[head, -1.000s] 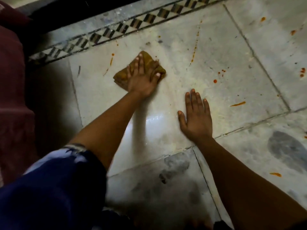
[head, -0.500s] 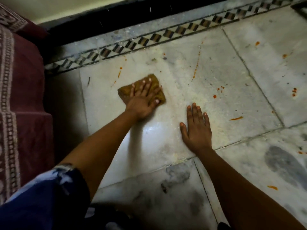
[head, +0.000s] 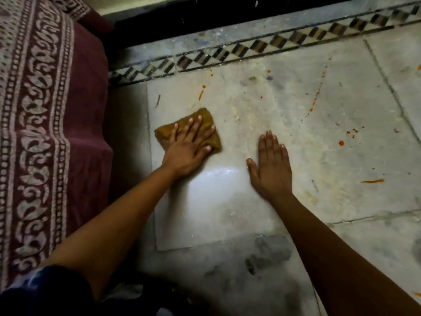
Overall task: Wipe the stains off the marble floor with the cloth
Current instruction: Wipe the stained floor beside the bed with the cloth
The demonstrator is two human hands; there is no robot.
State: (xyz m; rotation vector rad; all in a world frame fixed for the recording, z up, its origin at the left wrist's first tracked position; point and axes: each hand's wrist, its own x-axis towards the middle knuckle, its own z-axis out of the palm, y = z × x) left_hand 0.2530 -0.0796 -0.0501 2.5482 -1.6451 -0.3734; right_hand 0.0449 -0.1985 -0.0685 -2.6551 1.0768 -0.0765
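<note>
Since a second ago the cloth (head: 206, 124) and the left hand (head: 189, 149) on it have slid away from the patterned border strip (head: 250, 50) and toward the left edge of the slab, while the right hand (head: 272, 166) is staying planted where it was. That mustard-brown cloth is now lying folded on the marble floor (head: 296, 115) at about 10 o'clock from the middle of the view, with the left hand pressing flat on it, fingers (head: 190, 127) straight and spread apart, thumb out to the side at the cloth's near edge. At 3 o'clock from the cloth, well apart from it, the right hand is resting palm-down on the bare marble, its fingers held together and the thumb spread. Orange-red stains (head: 341, 143) are dotting the floor at 2 to 3 o'clock from the right hand, and a short streak (head: 201, 94) is sitting just beyond the cloth at 12 o'clock. A maroon patterned fabric (head: 41, 110) is lying along the floor at 9 o'clock, near the cloth
</note>
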